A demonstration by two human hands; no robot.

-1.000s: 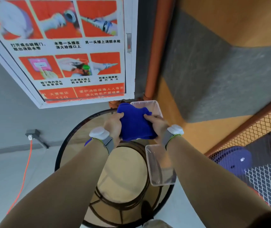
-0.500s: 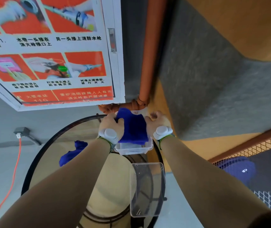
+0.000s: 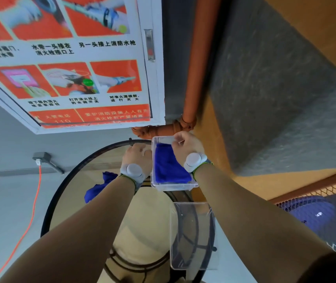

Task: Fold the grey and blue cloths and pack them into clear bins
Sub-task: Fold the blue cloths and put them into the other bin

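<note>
At the glass table's (image 3: 102, 160) far edge, the right hand (image 3: 187, 148) is curling its fingers over the clear bin's (image 3: 173, 187) rim. The left hand (image 3: 137, 158) is lying relaxed. The folded blue cloth (image 3: 169, 168), soft and light, is probably wanting flat-palmed pressing.

Readable writing is found only on the poster (image 3: 67, 58), all of it in Chinese. Under the upper pictures are printed "水带一头接在消火栓接口上" and "另一头接上消防水枪"; the caption at the far left is too blurred to be read. Under the lower pictures "打开消火栓上的水阀开关" and "对准火源根部,进行灭火" can be made out, while the left one is smeared. On the red bottom strip "火警电话" is set above "119", which is partly cut off. The lines beside it cannot be read.
</note>
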